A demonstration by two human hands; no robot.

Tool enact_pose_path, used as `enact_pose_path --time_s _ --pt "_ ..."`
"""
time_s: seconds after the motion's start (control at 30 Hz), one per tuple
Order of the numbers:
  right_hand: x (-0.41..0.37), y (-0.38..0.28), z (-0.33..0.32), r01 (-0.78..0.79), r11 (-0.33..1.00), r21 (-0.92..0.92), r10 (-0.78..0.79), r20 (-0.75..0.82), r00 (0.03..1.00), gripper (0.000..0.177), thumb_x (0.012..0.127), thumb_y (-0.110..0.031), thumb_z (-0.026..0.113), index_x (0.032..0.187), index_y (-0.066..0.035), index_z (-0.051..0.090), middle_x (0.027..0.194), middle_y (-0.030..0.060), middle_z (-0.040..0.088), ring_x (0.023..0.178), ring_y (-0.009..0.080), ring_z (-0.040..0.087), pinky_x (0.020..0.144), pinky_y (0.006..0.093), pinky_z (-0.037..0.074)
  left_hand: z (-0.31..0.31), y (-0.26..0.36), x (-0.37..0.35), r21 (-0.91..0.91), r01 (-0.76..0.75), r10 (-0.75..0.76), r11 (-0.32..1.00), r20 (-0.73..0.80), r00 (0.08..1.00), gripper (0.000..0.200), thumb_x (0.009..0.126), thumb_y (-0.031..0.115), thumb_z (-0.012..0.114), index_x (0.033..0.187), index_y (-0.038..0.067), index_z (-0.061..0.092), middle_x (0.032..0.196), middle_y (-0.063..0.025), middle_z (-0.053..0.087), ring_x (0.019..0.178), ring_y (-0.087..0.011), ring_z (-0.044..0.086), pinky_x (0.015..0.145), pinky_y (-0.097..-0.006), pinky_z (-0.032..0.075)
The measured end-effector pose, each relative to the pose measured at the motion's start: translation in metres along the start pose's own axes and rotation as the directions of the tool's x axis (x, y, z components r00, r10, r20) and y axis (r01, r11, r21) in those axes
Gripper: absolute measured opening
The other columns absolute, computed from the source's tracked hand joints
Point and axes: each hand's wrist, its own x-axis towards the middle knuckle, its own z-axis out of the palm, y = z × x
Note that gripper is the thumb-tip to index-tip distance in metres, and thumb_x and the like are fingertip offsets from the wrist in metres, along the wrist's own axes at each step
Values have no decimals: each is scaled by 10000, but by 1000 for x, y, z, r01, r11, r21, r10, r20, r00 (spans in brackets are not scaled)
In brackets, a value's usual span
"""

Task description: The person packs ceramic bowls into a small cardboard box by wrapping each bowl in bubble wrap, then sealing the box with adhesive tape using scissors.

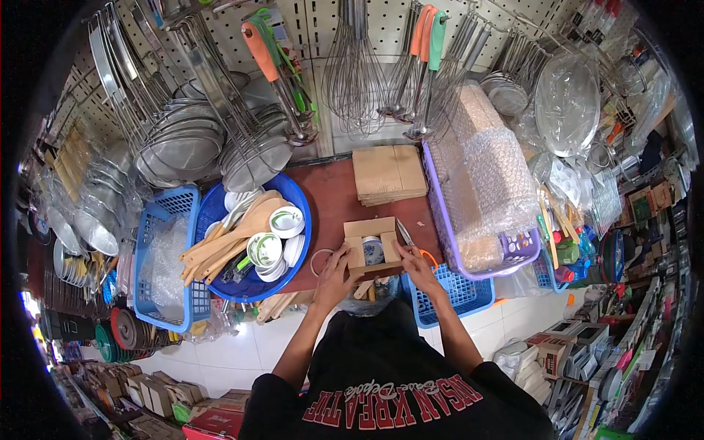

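Observation:
A small open cardboard box (356, 229) stands in front of me near the table's front edge, its flaps raised. Inside it sits a white piece of crockery with a blue pattern (373, 251); its full shape is hidden by the box. My left hand (335, 273) grips the box's left side, fingers closed on the cardboard. On the opposite side, my right hand (416, 268) holds the box in the same way. Beside the right hand lie scissors with orange handles (430, 258), partly covered. A ring-shaped roll, probably tape (320, 262), is by the left hand.
Flat folded cartons (390, 174) are stacked behind the box. At left stands a blue basin (304, 213) of wooden spatulas and small bowls, next to a blue basket (192, 249). A purple basket (440, 209) holds bubble wrap at right. Whisks (356, 81) hang above.

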Motion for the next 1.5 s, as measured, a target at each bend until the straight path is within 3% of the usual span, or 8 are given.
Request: enact_pose_path --time_s 0.27,0.47,0.67,0.77,0.87,1.13,1.33,1.5 --pt "6 2 7 70 982 -177 -86 -87 992 459 953 -129 594 1407 -118 526 1091 103 519 972 200 515 855 285 450 -1 8 17 -128 178 -178 976 17 984 603 863 189 706 1365 -18 444 1400 -204 442 1264 -405 461 1039 -439 397" --pt "3 9 18 138 975 -175 -173 -201 964 446 945 -151 629 1380 -102 548 1102 114 533 987 221 556 809 300 496 15 -7 23 -150 -39 12 988 -182 983 843 851 218 728 1507 8 243 1411 -240 405 1302 -394 408 1090 -462 325" --pt "-4 -9 20 148 964 -220 -203 -254 946 419 921 -136 646 1330 -69 584 1090 121 568 950 204 570 711 280 483 9 2 17 -280 70 -114 958 -146 983 728 839 199 740 1439 -5 380 1368 -205 481 1271 -360 456 1067 -459 353" --pt "-5 -2 22 132 958 -253 -201 -270 942 417 927 -152 648 1327 -56 581 1122 146 593 943 231 597 723 293 500 23 -10 12 -115 -39 11 993 -238 971 589 827 192 749 1335 10 513 1337 -176 522 1236 -353 493 1039 -457 371" --pt "-5 4 23 111 958 -265 -188 -285 940 418 933 -175 651 1325 -52 578 1159 176 606 984 271 627 764 320 532 25 -4 11 -161 -5 -40 987 -280 959 462 828 182 746 1231 16 595 1318 -171 542 1217 -349 509 1021 -457 383" --pt "-4 -9 30 74 982 -171 -133 -367 921 461 915 -151 664 1356 -73 553 1142 174 610 970 274 627 793 332 517 27 -4 9 -136 -5 -35 991 -289 957 429 841 175 731 1224 26 610 1331 -180 542 1224 -354 508 1034 -460 379" --pt "-2 -20 23 196 846 -496 -347 -233 909 442 911 -156 645 1347 -143 574 1125 180 597 977 364 625 812 403 526 23 -1 10 -94 18 -41 995 -248 968 426 875 172 685 1268 35 594 1366 -163 521 1228 -359 502 1047 -466 372" --pt "-8 -38 25 11 781 -625 -196 -228 954 361 908 -256 645 1259 -172 640 1106 188 617 983 389 628 813 439 536 18 -1 7 40 -37 44 999 -197 979 437 922 139 599 1336 14 538 1387 -167 501 1236 -369 488 1054 -479 358"
